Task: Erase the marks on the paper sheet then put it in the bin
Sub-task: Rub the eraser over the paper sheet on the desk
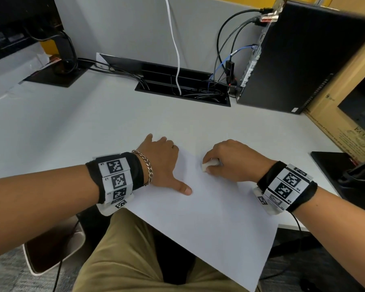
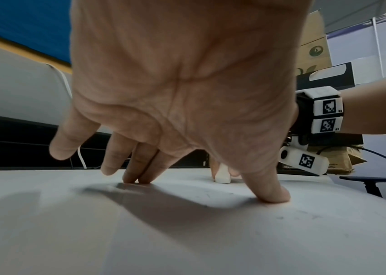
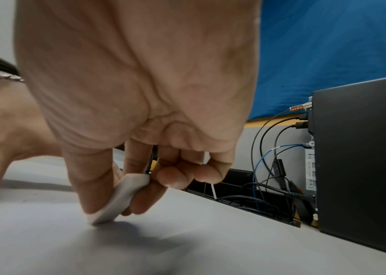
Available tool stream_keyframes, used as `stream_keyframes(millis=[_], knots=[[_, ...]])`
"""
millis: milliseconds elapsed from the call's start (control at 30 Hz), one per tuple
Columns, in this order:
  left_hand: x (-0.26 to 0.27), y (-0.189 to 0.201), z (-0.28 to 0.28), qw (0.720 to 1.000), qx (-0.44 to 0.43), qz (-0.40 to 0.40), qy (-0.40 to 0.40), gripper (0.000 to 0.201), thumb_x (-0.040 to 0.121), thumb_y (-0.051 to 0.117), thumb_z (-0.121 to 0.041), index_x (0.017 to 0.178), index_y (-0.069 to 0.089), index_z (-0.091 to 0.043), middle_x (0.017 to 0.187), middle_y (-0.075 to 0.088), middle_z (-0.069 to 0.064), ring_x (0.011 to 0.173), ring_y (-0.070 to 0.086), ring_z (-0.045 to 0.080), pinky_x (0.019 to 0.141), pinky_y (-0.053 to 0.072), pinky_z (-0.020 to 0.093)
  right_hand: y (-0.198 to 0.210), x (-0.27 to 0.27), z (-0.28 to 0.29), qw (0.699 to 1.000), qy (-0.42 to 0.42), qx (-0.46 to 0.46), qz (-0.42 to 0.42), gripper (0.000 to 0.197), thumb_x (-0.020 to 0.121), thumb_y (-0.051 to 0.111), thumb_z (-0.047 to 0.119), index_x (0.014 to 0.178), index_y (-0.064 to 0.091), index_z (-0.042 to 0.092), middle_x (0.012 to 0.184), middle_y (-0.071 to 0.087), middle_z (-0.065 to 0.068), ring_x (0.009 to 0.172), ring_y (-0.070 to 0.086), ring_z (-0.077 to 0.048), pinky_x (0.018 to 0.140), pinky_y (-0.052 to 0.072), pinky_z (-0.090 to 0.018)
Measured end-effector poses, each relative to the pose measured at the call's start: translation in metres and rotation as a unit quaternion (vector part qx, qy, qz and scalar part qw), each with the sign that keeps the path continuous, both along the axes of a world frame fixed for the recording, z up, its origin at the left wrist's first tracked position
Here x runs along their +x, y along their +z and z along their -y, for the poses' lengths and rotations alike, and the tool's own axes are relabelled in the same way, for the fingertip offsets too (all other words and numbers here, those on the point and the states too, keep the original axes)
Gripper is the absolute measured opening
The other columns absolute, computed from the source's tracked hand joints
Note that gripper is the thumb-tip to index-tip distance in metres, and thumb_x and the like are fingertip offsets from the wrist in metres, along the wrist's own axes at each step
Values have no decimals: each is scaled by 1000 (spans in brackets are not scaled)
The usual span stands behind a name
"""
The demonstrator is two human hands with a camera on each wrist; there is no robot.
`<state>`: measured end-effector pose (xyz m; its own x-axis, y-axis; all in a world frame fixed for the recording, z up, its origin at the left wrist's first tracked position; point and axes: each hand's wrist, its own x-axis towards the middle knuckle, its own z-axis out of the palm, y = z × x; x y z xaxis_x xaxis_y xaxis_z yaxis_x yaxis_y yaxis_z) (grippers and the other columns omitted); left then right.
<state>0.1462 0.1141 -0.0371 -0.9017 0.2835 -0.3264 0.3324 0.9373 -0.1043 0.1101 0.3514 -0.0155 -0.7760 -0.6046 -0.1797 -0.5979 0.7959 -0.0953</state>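
A white paper sheet (image 1: 202,224) lies on the grey desk, its near part hanging over the desk edge above my lap. My left hand (image 1: 164,165) presses flat on the sheet's upper left, fingers spread and thumb out (image 2: 269,193). My right hand (image 1: 226,161) pinches a white eraser (image 1: 209,165) between thumb and fingers, its lower end touching the paper (image 3: 107,215). Faint pencil traces (image 2: 304,215) show on the sheet near my left thumb. No bin is in view.
A black computer tower (image 1: 299,60) stands at the back right with cables running into an open cable tray (image 1: 183,89). A cardboard box (image 1: 350,114) is at the far right. A monitor base (image 1: 55,76) sits at the back left.
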Motion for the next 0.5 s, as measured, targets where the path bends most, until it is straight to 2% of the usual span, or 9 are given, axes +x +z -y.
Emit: stream_keyframes(millis=[100,200,300,433,500], knots=[[5,1,0,999,-2,31,20,149,58,32,-111,166,11,-10,174,14,4,160,10,30,126,8,63,0,1,6,1000,-7,-12,-6,25,91,62,49,112,71,38,105,68,17,100,58,-12,80,46,-30],[7,2,0,997,0,64,37,150,58,32,-111,167,-7,-15,176,-8,-1,162,-3,30,125,3,67,-3,1,17,999,-13,-38,-8,26,91,62,47,111,72,34,102,68,14,96,60,-13,75,50,-30],[7,2,0,997,-4,71,43,151,56,31,-112,167,-10,-18,175,-12,-4,162,-6,31,122,0,72,-5,-3,27,999,-13,-32,-17,27,91,61,43,112,72,31,105,69,11,98,61,-15,75,49,-30],[7,2,-1,997,-7,63,41,152,55,28,-113,167,-8,-17,176,-9,-3,161,-7,33,120,-1,75,-6,-5,33,999,-15,-16,-28,30,93,58,43,114,72,26,108,69,6,100,62,-19,81,53,-36],[6,2,-1,997,-19,62,38,153,53,25,-114,167,-8,-16,176,-8,-2,161,-8,34,118,-2,77,-8,0,36,999,8,-5,-33,30,93,57,42,111,72,23,103,68,4,96,62,-20,80,54,-39]])
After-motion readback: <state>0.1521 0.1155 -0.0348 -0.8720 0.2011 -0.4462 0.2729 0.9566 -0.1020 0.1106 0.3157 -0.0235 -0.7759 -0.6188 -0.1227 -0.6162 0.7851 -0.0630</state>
